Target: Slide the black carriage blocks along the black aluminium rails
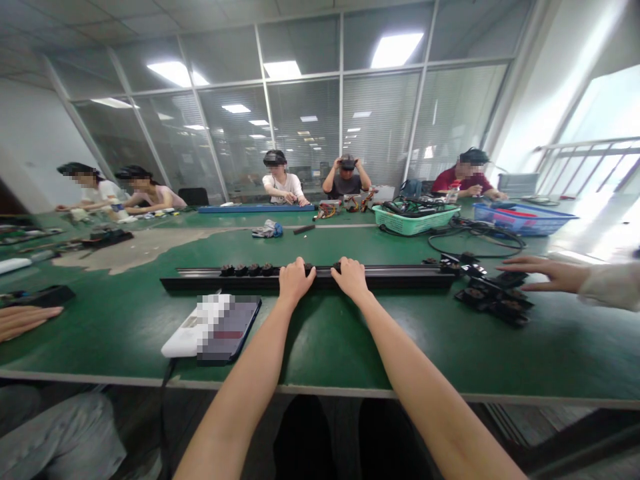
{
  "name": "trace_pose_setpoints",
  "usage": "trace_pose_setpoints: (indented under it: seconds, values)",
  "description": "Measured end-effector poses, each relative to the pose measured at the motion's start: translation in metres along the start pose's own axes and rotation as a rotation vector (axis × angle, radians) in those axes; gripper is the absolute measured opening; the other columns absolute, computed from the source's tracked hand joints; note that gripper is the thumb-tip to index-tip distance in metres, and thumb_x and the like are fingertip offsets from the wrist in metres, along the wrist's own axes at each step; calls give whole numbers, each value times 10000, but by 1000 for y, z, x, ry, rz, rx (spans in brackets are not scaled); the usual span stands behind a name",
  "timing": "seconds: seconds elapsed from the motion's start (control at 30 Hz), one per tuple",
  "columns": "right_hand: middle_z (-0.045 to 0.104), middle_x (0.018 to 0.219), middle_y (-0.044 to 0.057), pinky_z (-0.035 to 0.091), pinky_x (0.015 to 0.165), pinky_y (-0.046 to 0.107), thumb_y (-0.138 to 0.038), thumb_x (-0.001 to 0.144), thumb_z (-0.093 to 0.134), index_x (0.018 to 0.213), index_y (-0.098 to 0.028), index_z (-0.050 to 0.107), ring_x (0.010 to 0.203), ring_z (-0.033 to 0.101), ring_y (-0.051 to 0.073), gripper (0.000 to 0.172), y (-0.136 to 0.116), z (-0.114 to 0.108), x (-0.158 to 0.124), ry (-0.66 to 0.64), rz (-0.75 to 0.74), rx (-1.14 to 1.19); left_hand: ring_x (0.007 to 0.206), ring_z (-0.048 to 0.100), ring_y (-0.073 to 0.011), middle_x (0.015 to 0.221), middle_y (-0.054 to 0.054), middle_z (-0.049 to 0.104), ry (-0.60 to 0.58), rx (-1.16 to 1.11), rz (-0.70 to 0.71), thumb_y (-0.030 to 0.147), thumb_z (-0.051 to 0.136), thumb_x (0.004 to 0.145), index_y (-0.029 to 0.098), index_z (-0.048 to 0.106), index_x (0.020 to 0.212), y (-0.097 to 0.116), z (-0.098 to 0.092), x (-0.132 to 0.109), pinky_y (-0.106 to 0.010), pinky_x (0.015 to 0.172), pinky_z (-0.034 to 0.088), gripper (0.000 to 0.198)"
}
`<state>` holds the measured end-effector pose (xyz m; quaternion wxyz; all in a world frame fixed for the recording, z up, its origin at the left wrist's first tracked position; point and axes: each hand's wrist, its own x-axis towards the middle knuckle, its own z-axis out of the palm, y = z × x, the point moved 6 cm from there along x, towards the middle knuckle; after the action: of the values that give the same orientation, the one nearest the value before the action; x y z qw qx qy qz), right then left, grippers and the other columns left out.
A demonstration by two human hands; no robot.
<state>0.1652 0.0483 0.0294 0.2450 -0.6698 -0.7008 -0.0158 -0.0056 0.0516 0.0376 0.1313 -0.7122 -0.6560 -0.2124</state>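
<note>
A long black rail (pixel 400 280) with a slot along its top lies across the green table in front of me. My left hand (pixel 296 281) rests on its middle, fingers closed round a small black part (pixel 309 268). Just to the right, my right hand (pixel 353 279) is closed on another small black part (pixel 337 267) at the slot. My fingers partly hide both pieces. Several similar black pieces (pixel 247 269) sit in a row along the rail, left of my left hand.
Loose black parts (pixel 493 297) are heaped at the rail's right end, with another person's hand (pixel 547 272) reaching over them. A phone (pixel 237 337) and a white device (pixel 185 333) lie nearer me. A green basket (pixel 415 223) and blue basket (pixel 530 220) stand farther back.
</note>
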Motion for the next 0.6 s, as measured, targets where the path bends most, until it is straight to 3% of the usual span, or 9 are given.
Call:
trace_pose_setpoints:
  seconds: [0.6]
  values:
    - [711,1220,201,426,984,401,-375,979,527,1169,-129,624,1171,631,313,326,5,-11,-1,29,96,14,1084,714,-314,1104,-154,765,-4,8,8,479,470,1026,159,585,1152,1,0,4,-385,930,466,362]
